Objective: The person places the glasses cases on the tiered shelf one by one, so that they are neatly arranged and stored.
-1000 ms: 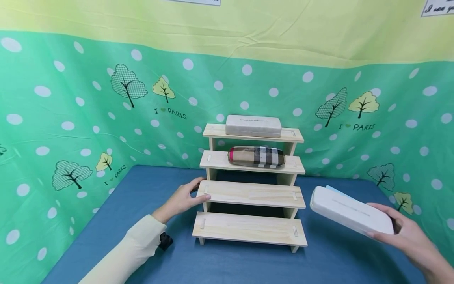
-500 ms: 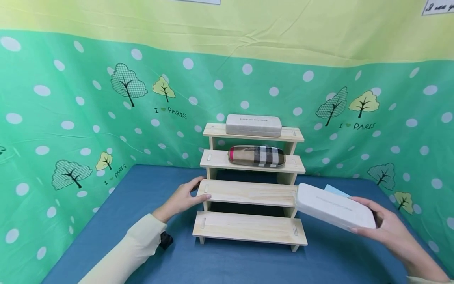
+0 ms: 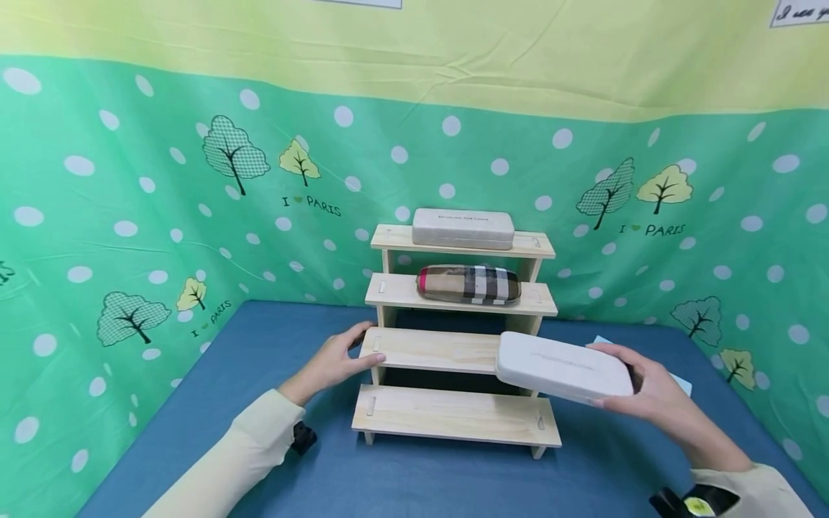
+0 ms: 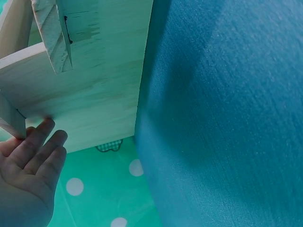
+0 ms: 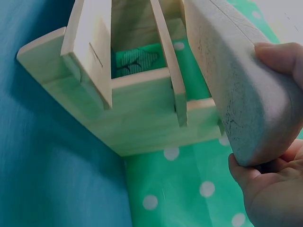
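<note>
My right hand (image 3: 654, 392) grips one end of a white glasses case (image 3: 560, 365), holding it tilted in front of the right part of the second-lowest tier. The right wrist view shows the thumb and fingers around the case's (image 5: 236, 75) end. At the left end of that tier, my left hand (image 3: 333, 367) holds the wooden step shelf (image 3: 427, 349), thumb on the board. In the left wrist view its fingers (image 4: 40, 153) reach along the shelf's side panel (image 4: 99, 94). A plaid glasses case (image 3: 469, 285) lies on the tier above, and a grey-white case (image 3: 463, 229) on the top tier.
The shelf stands on a blue-covered table (image 3: 414, 485). A light blue sheet or cloth (image 3: 681, 385) shows partly behind my right hand. A green and yellow printed curtain (image 3: 363, 158) hangs behind and at the sides.
My right hand has carried the white glasses case leftward from beside the shelf to in front of its second-lowest tier. My left hand and the shelf have stayed put.
</note>
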`<state>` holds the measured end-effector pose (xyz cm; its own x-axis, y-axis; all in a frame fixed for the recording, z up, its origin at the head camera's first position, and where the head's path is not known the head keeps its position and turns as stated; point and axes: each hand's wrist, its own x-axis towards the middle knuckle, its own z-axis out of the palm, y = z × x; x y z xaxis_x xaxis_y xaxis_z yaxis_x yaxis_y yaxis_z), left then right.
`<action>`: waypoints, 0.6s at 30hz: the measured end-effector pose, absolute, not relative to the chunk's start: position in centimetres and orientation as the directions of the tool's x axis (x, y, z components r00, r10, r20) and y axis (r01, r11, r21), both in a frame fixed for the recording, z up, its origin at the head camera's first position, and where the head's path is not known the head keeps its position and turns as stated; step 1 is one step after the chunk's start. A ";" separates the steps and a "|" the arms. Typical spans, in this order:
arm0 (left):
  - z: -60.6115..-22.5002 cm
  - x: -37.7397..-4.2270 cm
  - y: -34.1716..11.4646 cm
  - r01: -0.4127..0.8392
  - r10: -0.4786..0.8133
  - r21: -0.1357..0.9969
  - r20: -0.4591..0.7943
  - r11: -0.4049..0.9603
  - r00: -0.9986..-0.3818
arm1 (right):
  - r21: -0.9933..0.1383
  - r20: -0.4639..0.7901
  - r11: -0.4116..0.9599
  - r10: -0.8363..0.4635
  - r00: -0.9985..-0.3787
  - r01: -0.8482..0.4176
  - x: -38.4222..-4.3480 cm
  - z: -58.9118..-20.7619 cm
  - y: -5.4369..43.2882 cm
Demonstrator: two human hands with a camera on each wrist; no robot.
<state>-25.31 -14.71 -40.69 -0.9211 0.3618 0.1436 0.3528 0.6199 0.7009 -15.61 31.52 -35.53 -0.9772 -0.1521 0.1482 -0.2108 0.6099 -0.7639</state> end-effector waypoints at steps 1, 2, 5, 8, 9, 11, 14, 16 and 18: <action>-40.7 -25.3 -14.7 0.351 0.360 0.701 0.143 0.621 -0.922 | -0.767 0.151 0.604 -0.161 -0.975 -0.218 -15.8 -35.5 31.2; -40.7 -25.3 -14.7 0.350 0.359 0.701 0.142 0.621 -0.922 | -0.771 0.152 0.597 -0.169 -0.974 -0.224 -16.0 -35.4 30.8; -40.7 -25.3 -14.6 0.354 0.362 0.700 0.145 0.621 -0.921 | -0.791 0.152 0.563 -0.197 -0.969 -0.239 -16.5 -35.2 29.9; -40.7 -25.3 -14.7 0.355 0.364 0.702 0.144 0.618 -0.920 | -0.803 0.147 0.542 -0.221 -0.964 -0.247 -17.1 -35.1 29.0; -40.7 -25.3 -14.7 0.357 0.366 0.702 0.146 0.617 -0.919 | -0.808 0.147 0.532 -0.231 -0.962 -0.252 -17.3 -35.1 28.8; -40.7 -25.3 -14.7 0.358 0.367 0.703 0.147 0.615 -0.919 | -0.816 0.144 0.517 -0.253 -0.957 -0.259 -17.7 -35.2 28.3; -40.7 -25.3 -14.7 0.354 0.362 0.706 0.147 0.613 -0.920 | -0.826 0.142 0.497 -0.275 -0.951 -0.267 -18.3 -35.2 27.6; -40.7 -25.3 -14.7 0.357 0.363 0.705 0.150 0.613 -0.920 | -0.830 0.145 0.486 -0.286 -0.947 -0.274 -18.6 -35.2 27.2; -40.7 -25.3 -14.7 0.358 0.363 0.703 0.151 0.615 -0.920 | -0.830 0.152 0.481 -0.292 -0.944 -0.282 -19.0 -35.2 26.8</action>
<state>-25.27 -14.74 -40.75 -0.9197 0.3626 0.1505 0.3575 0.6150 0.7028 -18.98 26.76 -35.19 -0.9444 -0.2918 0.1517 -0.2820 0.4814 -0.8299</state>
